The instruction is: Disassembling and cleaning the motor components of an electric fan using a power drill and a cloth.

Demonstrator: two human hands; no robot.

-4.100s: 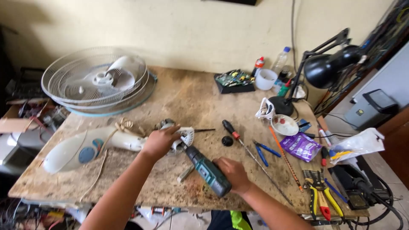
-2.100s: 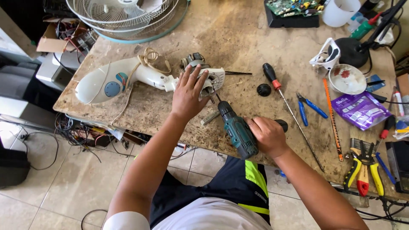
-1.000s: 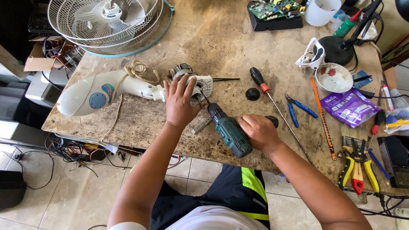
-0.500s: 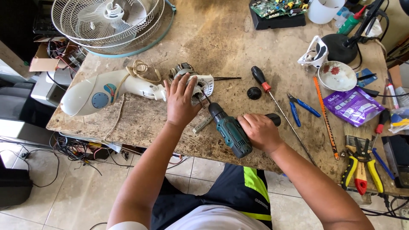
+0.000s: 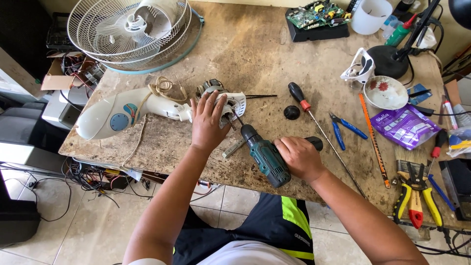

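motor: fan motor [image 5: 223,100] sits mid-bench, on the end of the white fan body [image 5: 117,114]
left hand: left hand [image 5: 207,122] spread flat, pressing on the motor
right hand: right hand [image 5: 298,157] wrapped around the green drill [image 5: 265,156], bit aimed at the motor
nearby: red-tipped screwdriver [image 5: 306,108] and black cap [image 5: 291,112] just right of the motor, fan guard [image 5: 130,32] well behind it

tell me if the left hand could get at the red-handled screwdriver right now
Probably not easily. The left hand presses on the fan motor, and the drill held in the right hand lies between it and the screwdriver. The right hand sits closer.
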